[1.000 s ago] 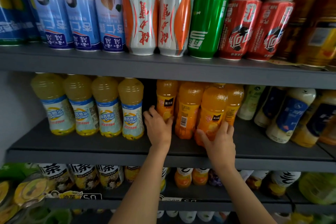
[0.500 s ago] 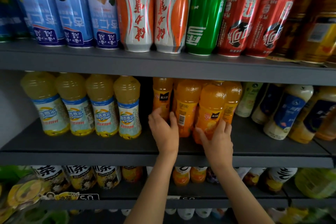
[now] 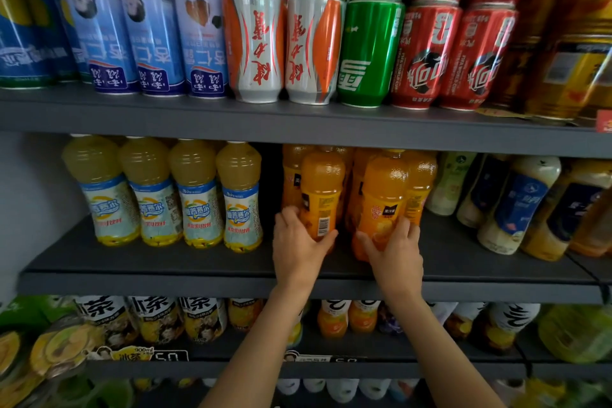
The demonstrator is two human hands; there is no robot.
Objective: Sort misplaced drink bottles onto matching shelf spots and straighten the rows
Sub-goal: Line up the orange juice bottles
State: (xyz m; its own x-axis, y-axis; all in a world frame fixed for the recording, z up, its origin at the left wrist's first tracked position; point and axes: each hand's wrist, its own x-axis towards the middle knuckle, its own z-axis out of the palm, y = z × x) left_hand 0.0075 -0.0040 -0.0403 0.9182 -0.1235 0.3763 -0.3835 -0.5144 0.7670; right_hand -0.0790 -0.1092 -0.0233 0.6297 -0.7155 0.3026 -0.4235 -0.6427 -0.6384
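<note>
Left grip on orange bottle, right grip on another

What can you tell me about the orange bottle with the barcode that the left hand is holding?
The barcode bottle is clear plastic full of orange drink, with a bulging bumpy top and an orange label turned so its white barcode faces out. Its cap is hidden under the shelf above. It stands about upright at the front of the orange row on the middle shelf. The left hand wraps its lower part, fingers on the left side.

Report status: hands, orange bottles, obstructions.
Left hand gripping front-left orange bottle. Right hand gripping front-right orange bottle. Both upright on middle shelf. Nothing blocking.
</note>
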